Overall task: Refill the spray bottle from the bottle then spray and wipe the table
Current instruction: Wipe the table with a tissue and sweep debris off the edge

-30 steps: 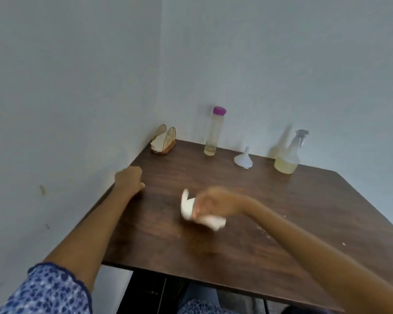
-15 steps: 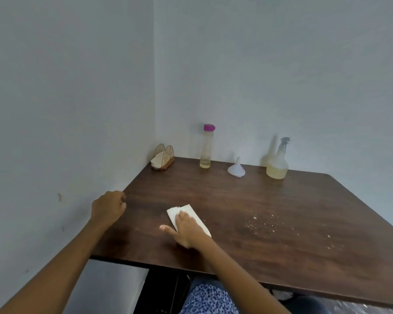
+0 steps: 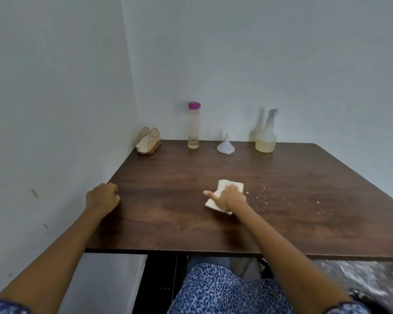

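Head view: right hand pressed flat on a folded white tissue on the bench — droplets just beside; left hand fisted, empty.

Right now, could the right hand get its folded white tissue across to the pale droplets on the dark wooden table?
Probably yes. The right hand presses the folded white tissue flat beside the pale droplets, with only bare dark wooden table between.
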